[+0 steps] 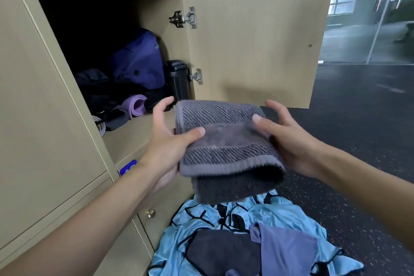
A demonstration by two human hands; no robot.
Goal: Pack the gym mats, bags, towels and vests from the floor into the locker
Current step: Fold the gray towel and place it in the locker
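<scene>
While the folded grey ribbed terry towel (224,141) sits mid-frame before the open beige wooden locker (139,136), the left hand (170,139) and right hand (289,139) pinch its sides, thumbs on top, fingers underneath.

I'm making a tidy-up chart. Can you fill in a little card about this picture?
Being packed: folded grey towel
Left hand: holds towel's left edge
Right hand: holds towel's right side
Locker: door open
Inside locker: purple bag, rolled lilac mat, black bottle
On floor: light blue vests
</scene>
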